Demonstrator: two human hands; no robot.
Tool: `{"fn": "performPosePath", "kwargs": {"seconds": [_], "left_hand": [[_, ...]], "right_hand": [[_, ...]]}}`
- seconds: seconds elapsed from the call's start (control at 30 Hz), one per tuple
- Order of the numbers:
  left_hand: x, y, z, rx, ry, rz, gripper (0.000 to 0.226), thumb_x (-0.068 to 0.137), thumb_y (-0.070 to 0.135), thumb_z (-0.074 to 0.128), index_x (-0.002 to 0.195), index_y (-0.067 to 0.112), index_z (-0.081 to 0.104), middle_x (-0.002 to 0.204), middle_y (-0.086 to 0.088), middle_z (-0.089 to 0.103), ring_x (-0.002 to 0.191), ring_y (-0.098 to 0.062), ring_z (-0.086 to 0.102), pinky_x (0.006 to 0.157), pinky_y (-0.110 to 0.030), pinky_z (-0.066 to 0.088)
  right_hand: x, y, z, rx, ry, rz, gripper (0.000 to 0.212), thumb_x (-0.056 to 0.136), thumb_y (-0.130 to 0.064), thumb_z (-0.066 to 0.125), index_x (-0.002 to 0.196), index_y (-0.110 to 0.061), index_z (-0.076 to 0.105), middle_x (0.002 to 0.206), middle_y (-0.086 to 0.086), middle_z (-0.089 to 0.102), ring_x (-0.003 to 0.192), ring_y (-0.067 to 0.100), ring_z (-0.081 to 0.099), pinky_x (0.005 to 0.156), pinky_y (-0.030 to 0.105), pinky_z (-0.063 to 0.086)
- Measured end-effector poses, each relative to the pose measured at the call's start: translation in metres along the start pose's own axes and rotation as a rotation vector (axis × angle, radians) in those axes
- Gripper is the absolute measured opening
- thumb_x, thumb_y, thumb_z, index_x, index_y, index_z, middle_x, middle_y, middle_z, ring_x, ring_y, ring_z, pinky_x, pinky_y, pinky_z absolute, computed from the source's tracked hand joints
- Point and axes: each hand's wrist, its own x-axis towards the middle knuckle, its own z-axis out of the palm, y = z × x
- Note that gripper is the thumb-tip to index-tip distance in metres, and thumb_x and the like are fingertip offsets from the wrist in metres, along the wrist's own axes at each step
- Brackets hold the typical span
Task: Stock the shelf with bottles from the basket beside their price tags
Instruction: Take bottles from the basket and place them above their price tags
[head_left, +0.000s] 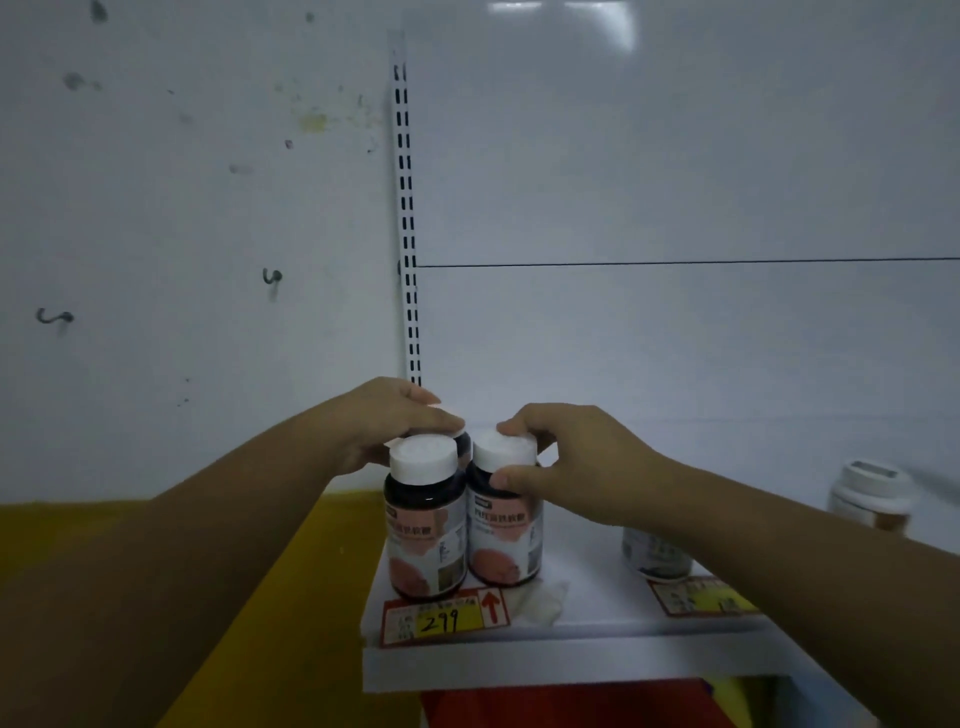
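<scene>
The left bottle (425, 525) and right bottle (504, 540) stand side by side on the white shelf (597, 660), just behind the yellow price tag (441, 618); the right hand (566, 462) pinches the right bottle's cap; the left hand (379, 426) bends behind the left bottle; I cannot tell what it grips

One head-worn wide-angle camera faces the white back panel (675, 156) squarely, tilted slightly down onto the shelf (597, 605). It stands close: the left hand (387, 423) and right hand (571, 457) meet just below mid-frame.
</scene>
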Motion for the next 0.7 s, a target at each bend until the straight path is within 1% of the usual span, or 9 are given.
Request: {"fn": "performPosePath", "kwargs": {"seconds": [0.07, 0.13, 0.2, 0.3, 0.37, 0.43, 0.5, 0.57, 0.7], "left_hand": [[-0.005, 0.004, 0.001, 0.019, -0.008, -0.018, 0.054, 0.066, 0.032, 0.081, 0.113, 0.015, 0.06, 0.109, -0.005, 0.066, 0.101, -0.024, 0.063, 0.088, -0.042, 0.054], [-0.013, 0.012, 0.005, 0.089, 0.026, -0.015, 0.064, 0.072, 0.041, 0.075, 0.126, 0.016, 0.053, 0.123, -0.005, 0.058, 0.111, -0.023, 0.055, 0.094, -0.041, 0.048], [-0.022, 0.026, 0.011, 0.268, 0.127, 0.068, 0.067, 0.08, 0.049, 0.065, 0.134, 0.016, 0.045, 0.139, -0.006, 0.047, 0.121, -0.024, 0.047, 0.095, -0.036, 0.041], [-0.04, 0.058, 0.028, 0.491, 0.232, 0.244, 0.067, 0.083, 0.056, 0.055, 0.138, 0.022, 0.038, 0.149, -0.004, 0.037, 0.131, -0.024, 0.041, 0.099, -0.035, 0.035], [-0.052, 0.083, 0.05, 0.643, 0.197, 0.321, 0.07, 0.083, 0.062, 0.048, 0.14, 0.025, 0.034, 0.153, -0.002, 0.032, 0.135, -0.023, 0.037, 0.107, -0.038, 0.031], [-0.062, 0.106, 0.082, 0.801, 0.114, 0.358, 0.075, 0.085, 0.065, 0.038, 0.146, 0.023, 0.025, 0.157, -0.002, 0.022, 0.142, -0.021, 0.026, 0.114, -0.037, 0.021], [-0.073, 0.125, 0.123, 0.912, 0.023, 0.381, 0.076, 0.088, 0.064, 0.032, 0.149, 0.022, 0.014, 0.16, -0.001, 0.01, 0.146, -0.016, 0.012, 0.116, -0.033, 0.011], [-0.085, 0.142, 0.169, 0.978, -0.057, 0.428, 0.074, 0.091, 0.061, 0.029, 0.15, 0.021, 0.009, 0.16, 0.001, 0.005, 0.147, -0.014, 0.004, 0.117, -0.033, 0.006], [-0.107, 0.177, 0.257, 1.0, -0.125, 0.513, 0.075, 0.09, 0.062, 0.028, 0.15, 0.022, 0.006, 0.16, -0.001, 0.006, 0.147, -0.016, 0.004, 0.119, -0.036, 0.007]], "right_hand": [[-0.002, -0.001, 0.001, -0.014, 0.001, -0.014, 0.047, 0.075, -0.048, 0.068, 0.116, -0.027, 0.059, 0.113, -0.005, 0.064, 0.098, 0.011, 0.057, 0.084, 0.027, 0.048], [-0.004, -0.001, 0.0, -0.055, -0.009, -0.04, 0.052, 0.082, -0.051, 0.059, 0.126, -0.025, 0.053, 0.126, -0.002, 0.059, 0.109, 0.015, 0.054, 0.094, 0.031, 0.044], [-0.007, 0.002, -0.01, -0.11, 0.018, -0.053, 0.057, 0.087, -0.055, 0.047, 0.136, -0.025, 0.043, 0.14, -0.001, 0.049, 0.125, 0.017, 0.045, 0.104, 0.034, 0.035], [-0.022, 0.02, -0.049, -0.298, 0.098, -0.052, 0.062, 0.091, -0.057, 0.037, 0.142, -0.024, 0.032, 0.152, 0.001, 0.034, 0.139, 0.019, 0.028, 0.111, 0.036, 0.024], [-0.042, 0.042, -0.082, -0.508, 0.066, -0.025, 0.064, 0.092, -0.055, 0.035, 0.145, -0.021, 0.025, 0.157, 0.006, 0.021, 0.144, 0.022, 0.015, 0.115, 0.038, 0.016], [-0.069, 0.067, -0.116, -0.65, 0.017, 0.037, 0.066, 0.093, -0.055, 0.033, 0.147, -0.02, 0.019, 0.159, 0.009, 0.011, 0.146, 0.024, 0.005, 0.117, 0.04, 0.01], [-0.103, 0.088, -0.147, -0.675, 0.013, 0.11, 0.067, 0.093, -0.056, 0.032, 0.147, -0.02, 0.018, 0.159, 0.009, 0.008, 0.146, 0.025, 0.002, 0.117, 0.042, 0.009], [-0.143, 0.107, -0.176, -0.675, 0.022, 0.164, 0.067, 0.093, -0.056, 0.032, 0.148, -0.021, 0.017, 0.159, 0.009, 0.008, 0.146, 0.024, 0.002, 0.117, 0.042, 0.009], [-0.229, 0.142, -0.224, -0.712, 0.034, 0.249, 0.067, 0.093, -0.055, 0.033, 0.147, -0.019, 0.018, 0.159, 0.009, 0.008, 0.147, 0.024, 0.002, 0.117, 0.042, 0.011]]}}
